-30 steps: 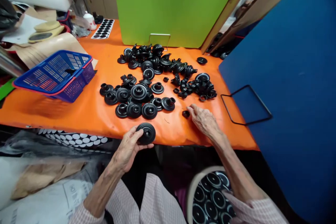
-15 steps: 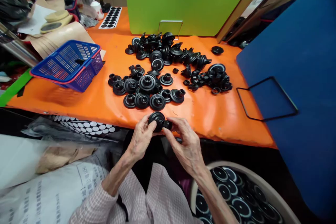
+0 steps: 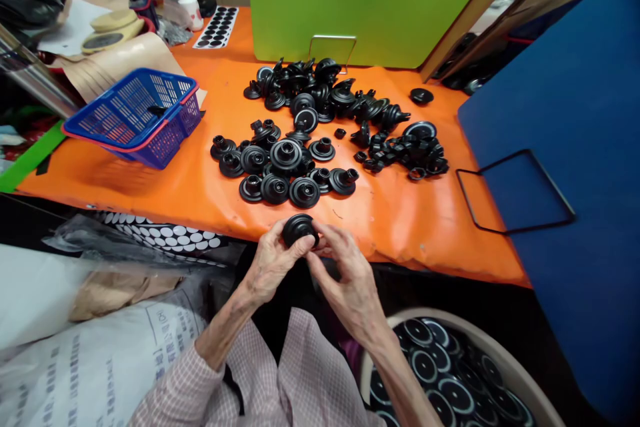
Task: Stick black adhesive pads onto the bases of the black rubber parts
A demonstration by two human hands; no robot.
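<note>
A black stepped disc (image 3: 298,229) of plastic or rubber is held just over the table's front edge, its ringed face turned upward. My left hand (image 3: 274,260) grips it from the left, thumb pressed across its lower rim. From the right, my right hand (image 3: 345,270) closes thumb and bent fingers at the disc's right side; the narrow end there is hidden by the fingers. Beyond my hands lies a group of similar discs (image 3: 285,155) with stubby stems, several standing stem up. Farther right sits a heap of small black nut-like rings (image 3: 407,153).
A larger pile of black discs (image 3: 320,90) lies at the back before a green board (image 3: 370,0). A blue basket (image 3: 135,110) stands left. At right leans a blue board (image 3: 560,120) with a wire stand. Below right, a tub (image 3: 470,330) holds many discs.
The disc has turned so its ringed face shows more, and its narrow end at the right has gone behind my fingers. My left thumb has shifted right over the rim. The view has moved slightly.
</note>
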